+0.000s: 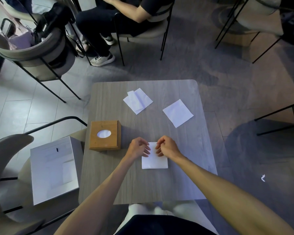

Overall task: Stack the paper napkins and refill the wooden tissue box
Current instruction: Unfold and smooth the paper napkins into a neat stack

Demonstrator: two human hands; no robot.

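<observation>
Both the left hand (139, 147) and right hand (166, 146) press curled fingertips on the white square paper napkin (155, 161) lying near the wooden tissue box (105, 135) on the grey worktop (159, 184); it looks thin, limp, easily creased; better pinch its edges.

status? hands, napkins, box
Both hands, left hand and right hand, on near napkin. Two napkins loose farther off. Wooden tissue box closed, left. Nothing blocking.

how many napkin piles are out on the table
3: one under both hands, one mid-far that looks like overlapping sheets, one far right. Sheets per pile cannot be told.
</observation>
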